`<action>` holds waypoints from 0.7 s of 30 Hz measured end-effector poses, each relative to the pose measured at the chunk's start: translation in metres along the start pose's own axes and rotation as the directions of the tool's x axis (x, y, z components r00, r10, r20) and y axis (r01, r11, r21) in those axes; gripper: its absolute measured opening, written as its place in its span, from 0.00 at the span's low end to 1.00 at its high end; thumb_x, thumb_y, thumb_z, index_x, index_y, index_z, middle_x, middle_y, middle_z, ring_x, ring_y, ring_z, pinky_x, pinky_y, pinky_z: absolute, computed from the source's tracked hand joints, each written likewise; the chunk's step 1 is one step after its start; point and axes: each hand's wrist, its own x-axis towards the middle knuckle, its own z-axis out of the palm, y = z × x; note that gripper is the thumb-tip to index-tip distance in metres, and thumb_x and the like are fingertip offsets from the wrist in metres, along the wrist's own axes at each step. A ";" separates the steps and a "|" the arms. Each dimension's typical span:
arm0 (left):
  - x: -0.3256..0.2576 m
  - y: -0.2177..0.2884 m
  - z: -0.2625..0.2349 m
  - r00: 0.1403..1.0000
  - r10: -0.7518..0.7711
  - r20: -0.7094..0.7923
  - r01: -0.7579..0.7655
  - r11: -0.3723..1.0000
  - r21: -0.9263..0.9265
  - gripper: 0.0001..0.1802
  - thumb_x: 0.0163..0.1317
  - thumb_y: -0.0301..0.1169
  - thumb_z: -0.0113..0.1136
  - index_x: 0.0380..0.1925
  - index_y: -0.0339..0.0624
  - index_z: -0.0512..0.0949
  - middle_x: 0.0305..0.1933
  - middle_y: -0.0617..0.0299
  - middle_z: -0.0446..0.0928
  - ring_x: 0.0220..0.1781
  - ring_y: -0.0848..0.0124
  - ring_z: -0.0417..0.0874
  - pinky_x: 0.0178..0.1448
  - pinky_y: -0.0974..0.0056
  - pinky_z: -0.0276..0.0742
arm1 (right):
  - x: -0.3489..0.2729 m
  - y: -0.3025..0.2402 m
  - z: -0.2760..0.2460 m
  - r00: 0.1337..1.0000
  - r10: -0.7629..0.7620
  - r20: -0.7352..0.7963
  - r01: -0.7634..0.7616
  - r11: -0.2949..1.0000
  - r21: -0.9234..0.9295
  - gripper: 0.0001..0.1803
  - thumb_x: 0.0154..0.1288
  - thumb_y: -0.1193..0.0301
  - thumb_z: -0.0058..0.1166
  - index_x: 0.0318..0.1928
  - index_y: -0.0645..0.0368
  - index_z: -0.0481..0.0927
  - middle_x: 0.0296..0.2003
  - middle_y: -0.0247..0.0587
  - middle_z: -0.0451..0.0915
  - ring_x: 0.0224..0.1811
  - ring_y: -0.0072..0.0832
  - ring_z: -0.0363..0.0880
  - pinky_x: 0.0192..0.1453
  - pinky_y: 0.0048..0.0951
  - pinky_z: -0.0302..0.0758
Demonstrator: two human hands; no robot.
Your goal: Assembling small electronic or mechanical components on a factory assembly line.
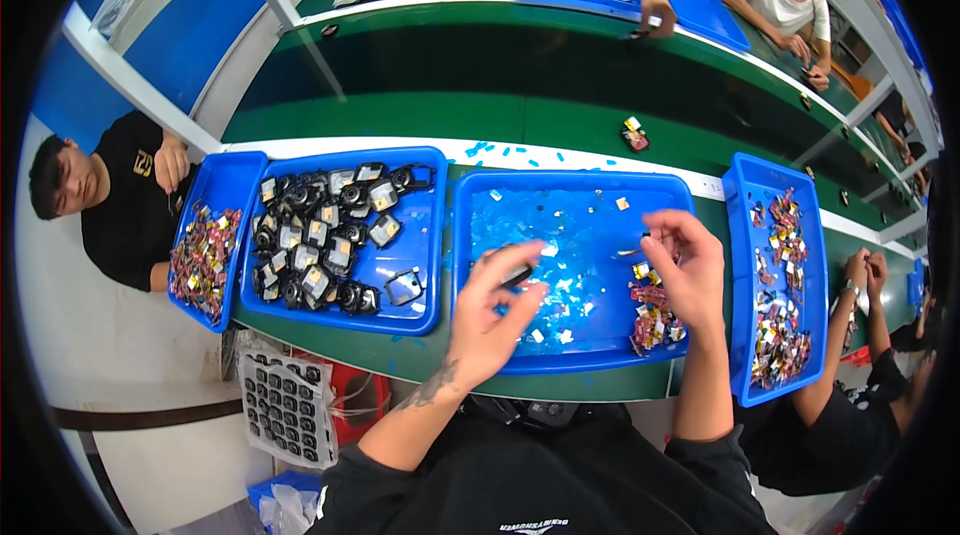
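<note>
Over the middle blue tray (575, 365), both my hands are raised. My left hand (485, 320) curls its fingers round a small black part (518, 276), mostly hidden by the fingers. My right hand (690, 275) is bent at the tray's right side, thumb and forefinger close together; a small pale sliver (628, 253) shows by their tips. Below that hand, a heap of small red, yellow and white electronic parts (655, 323) lies in the tray's right end. Shiny clear-blue film pieces (560, 300) are scattered over the tray's middle.
Left stands a blue tray of black camera-like housings (315, 235); beyond it and at right are trays of small electronic parts (205, 260) (782, 335). A green conveyor (420, 115) carries a loose part (635, 135). Co-workers sit left, right and across. A moulded tray (288, 410) stands below.
</note>
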 end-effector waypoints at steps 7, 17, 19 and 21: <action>0.020 0.007 0.017 0.953 0.282 0.114 -0.304 0.875 0.377 0.12 0.49 0.29 0.75 0.36 0.45 0.87 0.37 0.59 0.80 0.41 0.67 0.78 0.42 0.65 0.75 | -0.033 -0.025 0.032 0.984 0.087 0.154 -0.150 0.871 0.468 0.07 0.58 0.83 0.64 0.38 0.66 0.81 0.35 0.36 0.82 0.34 0.15 0.76 0.40 0.18 0.72; 0.011 0.001 0.001 0.940 0.224 0.257 -0.296 0.910 0.290 0.08 0.52 0.28 0.72 0.33 0.43 0.85 0.37 0.55 0.78 0.41 0.58 0.79 0.45 0.59 0.76 | -0.029 -0.018 0.029 0.875 0.138 0.465 -0.400 0.748 0.530 0.04 0.65 0.76 0.60 0.36 0.65 0.82 0.33 0.33 0.82 0.36 0.16 0.77 0.44 0.19 0.73; 0.012 0.005 -0.002 0.939 0.204 0.275 -0.286 0.909 0.303 0.08 0.52 0.28 0.72 0.33 0.43 0.85 0.37 0.55 0.78 0.41 0.58 0.79 0.46 0.59 0.76 | -0.027 -0.016 0.030 0.829 0.145 0.540 -0.458 0.731 0.506 0.05 0.66 0.74 0.59 0.36 0.64 0.82 0.33 0.31 0.81 0.36 0.15 0.76 0.43 0.18 0.72; 0.013 0.006 -0.005 0.934 0.194 0.299 -0.287 0.908 0.306 0.07 0.53 0.29 0.72 0.33 0.42 0.85 0.37 0.56 0.78 0.41 0.62 0.80 0.46 0.60 0.76 | -0.026 -0.018 0.035 0.834 0.157 0.528 -0.418 0.805 0.420 0.06 0.69 0.73 0.56 0.39 0.63 0.80 0.31 0.28 0.78 0.35 0.13 0.73 0.41 0.18 0.70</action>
